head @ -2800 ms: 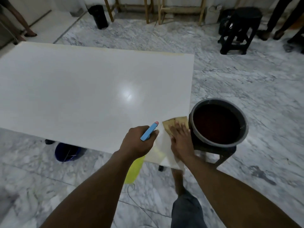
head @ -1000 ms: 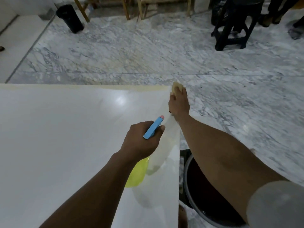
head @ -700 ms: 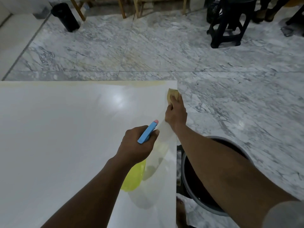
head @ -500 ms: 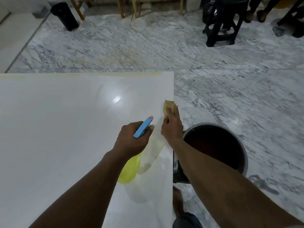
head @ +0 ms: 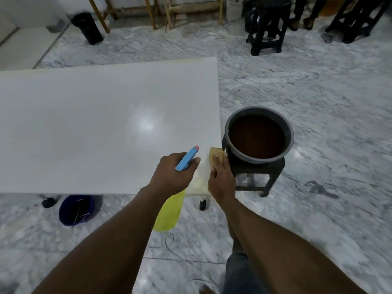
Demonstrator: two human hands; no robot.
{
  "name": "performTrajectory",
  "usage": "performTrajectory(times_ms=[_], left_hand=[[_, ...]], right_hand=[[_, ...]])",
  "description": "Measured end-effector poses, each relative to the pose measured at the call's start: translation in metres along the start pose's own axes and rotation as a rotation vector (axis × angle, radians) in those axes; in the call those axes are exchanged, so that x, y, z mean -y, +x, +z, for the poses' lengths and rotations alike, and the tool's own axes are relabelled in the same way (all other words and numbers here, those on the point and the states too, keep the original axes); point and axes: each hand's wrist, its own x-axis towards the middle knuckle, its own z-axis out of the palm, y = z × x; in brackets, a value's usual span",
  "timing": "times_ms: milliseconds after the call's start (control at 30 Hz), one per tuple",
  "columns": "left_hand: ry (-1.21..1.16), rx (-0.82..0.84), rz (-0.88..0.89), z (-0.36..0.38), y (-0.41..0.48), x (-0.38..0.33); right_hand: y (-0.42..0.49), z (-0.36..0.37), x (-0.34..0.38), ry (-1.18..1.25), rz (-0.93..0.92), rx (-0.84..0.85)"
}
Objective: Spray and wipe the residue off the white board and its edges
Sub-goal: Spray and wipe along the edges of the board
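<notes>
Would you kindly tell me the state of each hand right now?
Left hand: closed round the neck of the spray bottle.
Right hand: holding the yellow cloth on the right edge of the white board.

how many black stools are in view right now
3 stools: one under the grey bucket beside the right edge of the white board, one farther back, one in the top right corner, partly cut off. More may be hidden.
</notes>
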Motion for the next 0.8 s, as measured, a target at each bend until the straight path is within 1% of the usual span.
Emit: performTrajectory(times_ms=[200, 300, 367, 433, 500, 567, 600, 633, 667, 800], left_hand=[[0.023, 0.014, -0.028, 0.003, -0.087, 0.022], [0.022, 0.025, -0.009, 0.004, -0.110, 0.018], [0.024, 0.027, -0.003, 0.002, -0.120, 0.012], [0.027, 0.041, -0.002, 0.001, -0.128, 0.007], [0.025, 0.057, -0.002, -0.004, -0.135, 0.000], [0.003, 0.074, -0.023, -0.010, -0.137, -0.006], [-0.014, 0.076, -0.040, -0.015, -0.137, -0.010], [-0.024, 0.076, -0.059, -0.020, -0.137, -0.013], [-0.028, 0.076, -0.074, -0.024, -0.137, -0.017], [-0.037, 0.077, -0.101, -0.031, -0.130, -0.030]], right_hand=[[-0.115, 0.006, -0.015, 0.087, -0.022, -0.017], [-0.138, -0.007, -0.023, 0.124, 0.001, 0.039], [-0.146, -0.024, -0.024, 0.226, 0.029, 0.115], [-0.154, -0.047, -0.021, 0.395, 0.157, 0.191], [-0.159, -0.068, -0.020, 0.582, 0.398, 0.209], [-0.158, -0.089, -0.021, 0.895, 0.678, 0.260], [-0.156, -0.099, -0.022, 1.066, 0.776, 0.292], [-0.153, -0.109, -0.021, 1.183, 0.825, 0.307], [-0.149, -0.120, -0.018, 1.246, 0.829, 0.324], [-0.129, -0.159, 0.001, 1.240, 0.726, 0.454]])
